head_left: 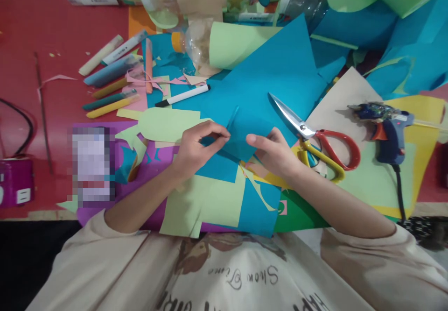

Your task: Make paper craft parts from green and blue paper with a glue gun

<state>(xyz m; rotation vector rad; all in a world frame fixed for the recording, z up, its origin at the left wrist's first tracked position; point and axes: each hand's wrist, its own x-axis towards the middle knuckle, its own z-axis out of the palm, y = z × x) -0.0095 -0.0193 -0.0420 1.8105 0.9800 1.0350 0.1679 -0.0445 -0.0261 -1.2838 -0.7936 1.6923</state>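
Observation:
A narrow blue paper strip (234, 117) stands up from the fingertips of my left hand (201, 145), which is pinched closed around its lower end. Close by on the right, my right hand (276, 154) has its thumb stretched out, apart from the index finger; the other fingers are mostly hidden beneath it. Both hands are over a large blue paper sheet (259, 77), and the right thumb lies over its near part. Scissors (305, 131) with one red and one yellow handle rest, blades spread a little, just beyond my right hand.
A blue glue gun (390, 136) lies at the right, its cord running down. Several markers (115, 70) and a white marker (187, 95) lie left. Plastic bottles (199, 42) line the back. Green paper pieces (210, 201) lie nearest me, and a blurred phone (91, 164) is at left.

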